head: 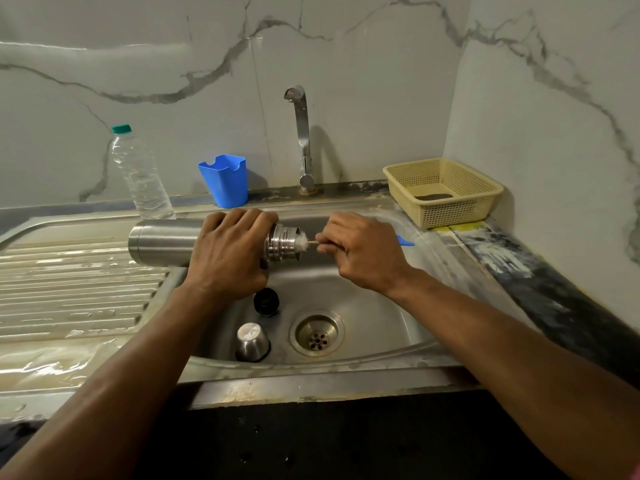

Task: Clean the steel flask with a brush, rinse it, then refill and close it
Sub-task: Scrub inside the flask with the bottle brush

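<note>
The steel flask lies sideways above the sink, its open threaded mouth pointing right. My left hand grips it round the upper body. White bristles of the bottle brush stick out of the mouth. My right hand pinches the brush's wire stem just right of the mouth; its blue handle end shows behind my knuckles. In the sink basin rest the black stopper and the steel cup lid, upside down, left of the drain.
A tap rises behind the basin, with no water running. A clear water bottle and a blue plastic cup stand at the back left. A cream basket sits in the right corner. The ribbed drainboard on the left looks wet.
</note>
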